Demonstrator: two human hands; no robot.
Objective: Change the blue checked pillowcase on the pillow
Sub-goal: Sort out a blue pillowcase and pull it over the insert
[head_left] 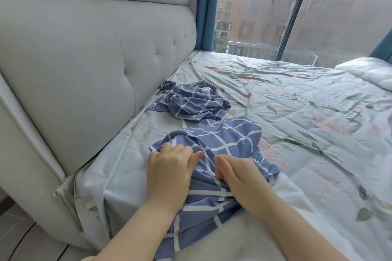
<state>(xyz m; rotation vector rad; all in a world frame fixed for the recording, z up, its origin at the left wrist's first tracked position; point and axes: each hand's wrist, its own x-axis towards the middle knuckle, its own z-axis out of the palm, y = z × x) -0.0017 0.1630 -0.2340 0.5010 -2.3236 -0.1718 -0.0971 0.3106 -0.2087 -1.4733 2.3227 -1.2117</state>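
Note:
A blue checked pillowcase (229, 140) lies bunched on the bed in front of me, running down toward the bottom edge. My left hand (169, 167) grips its left edge with curled fingers. My right hand (237, 174) pinches a fold of the same cloth just to the right, thumb up. A second blue checked pillowcase (191, 101) lies crumpled farther back by the headboard. A white pillow (369, 72) rests at the far right of the bed. A pale grey-white mass (244, 239) shows at the bottom between my forearms; what it is cannot be told.
The bed carries a pale floral sheet (307, 116), wrinkled. A padded grey headboard (95, 53) rises along the left. Large windows (265, 10) with teal curtains stand behind the bed. Grey floor (19, 237) shows at the bottom left.

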